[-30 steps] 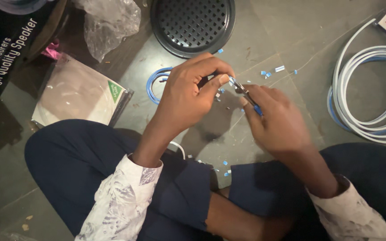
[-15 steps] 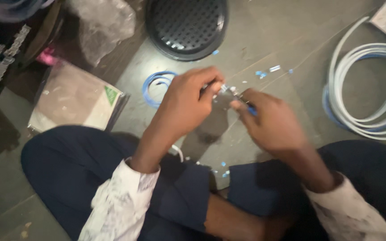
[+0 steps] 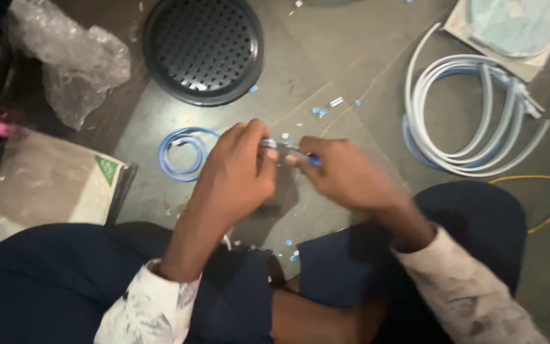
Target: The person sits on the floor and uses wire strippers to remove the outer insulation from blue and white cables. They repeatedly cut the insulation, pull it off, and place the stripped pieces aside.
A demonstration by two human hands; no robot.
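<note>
Frame centre: left hand (image 3: 237, 172) and right hand (image 3: 345, 175) both pinch a small metal-and-blue part (image 3: 291, 153); blue cable coil (image 3: 183, 153) left.

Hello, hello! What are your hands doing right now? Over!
Left hand and right hand both pinching a small blue-tipped wire piece. Blue cable coil on floor beside left hand. Nothing blocking.
</note>
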